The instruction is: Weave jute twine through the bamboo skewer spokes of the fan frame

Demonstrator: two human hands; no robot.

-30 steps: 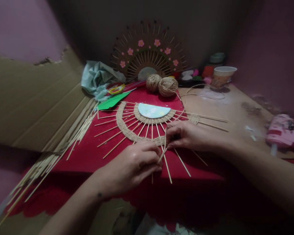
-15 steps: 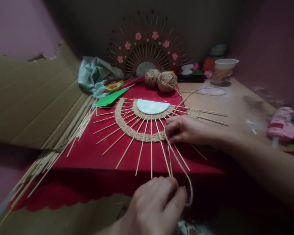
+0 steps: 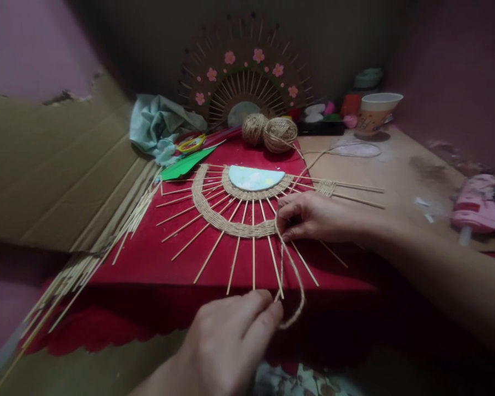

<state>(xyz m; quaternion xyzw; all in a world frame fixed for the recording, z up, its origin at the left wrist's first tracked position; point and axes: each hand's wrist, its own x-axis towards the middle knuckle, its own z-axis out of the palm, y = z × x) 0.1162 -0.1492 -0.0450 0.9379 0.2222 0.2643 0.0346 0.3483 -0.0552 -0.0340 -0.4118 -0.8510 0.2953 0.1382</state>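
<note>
A half-round frame of thin wooden sticks [image 3: 253, 261] fans out on the red cloth [image 3: 140, 269] from a pale blue half-disc [image 3: 256, 178]. Twine is woven through the sticks in a tight inner band and a wider outer band [image 3: 226, 224]. My right hand [image 3: 307, 217] pinches at the right end of the outer band, fingers closed on the twine beside a stick; the fingertips are partly hidden. Below the stick ends, my left hand [image 3: 235, 335] grips a twine loop [image 3: 300, 280] that hangs down from the right hand.
Two balls of twine [image 3: 280, 135] sit behind the frame, before a finished flowered fan [image 3: 247, 71]. Scissors [image 3: 192, 144], a green sheet [image 3: 190, 165] and crumpled cloth [image 3: 160, 124] lie left. Loose sticks [image 3: 103, 258] line the left edge. A paper cup [image 3: 375, 113] and pink glue gun [image 3: 480, 203] stand right.
My left hand has moved left and slightly down with the twine, and the loop has swung left and grown smaller. The right hand stays almost in place, still pinching.
</note>
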